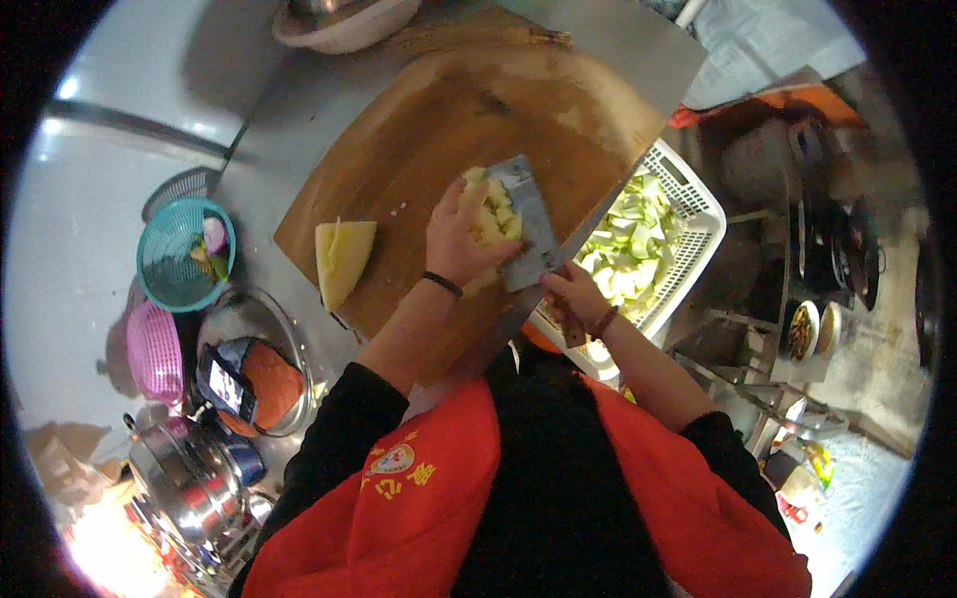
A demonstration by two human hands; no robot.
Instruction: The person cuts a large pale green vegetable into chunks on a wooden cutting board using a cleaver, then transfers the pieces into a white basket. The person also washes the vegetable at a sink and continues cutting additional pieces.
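My right hand [576, 295] grips the handle of a broad cleaver [532, 231], whose grey blade lies over the large brown wooden cutting board [419, 130]. Pressed against the blade's left side is a cluster of pale yellow-green vegetable pieces [495, 213]; their exact kind I cannot tell. My left hand [461, 244] holds this cluster between thumb and fingers. To its left, a pale yellow wedge [344, 261] of a similar vegetable rests on the board. A white slotted basket [710, 221] at the board's right side contains many pale green cut pieces [630, 239].
At left stand a teal basket [150, 261] with some vegetables, a pink basket [155, 349], and a metal basin [297, 339] with a phone [225, 385] over it. Steel pots [184, 468] are at lower left. A pale bowl [349, 32] sits beyond the board. Shelves with dishes line the right.
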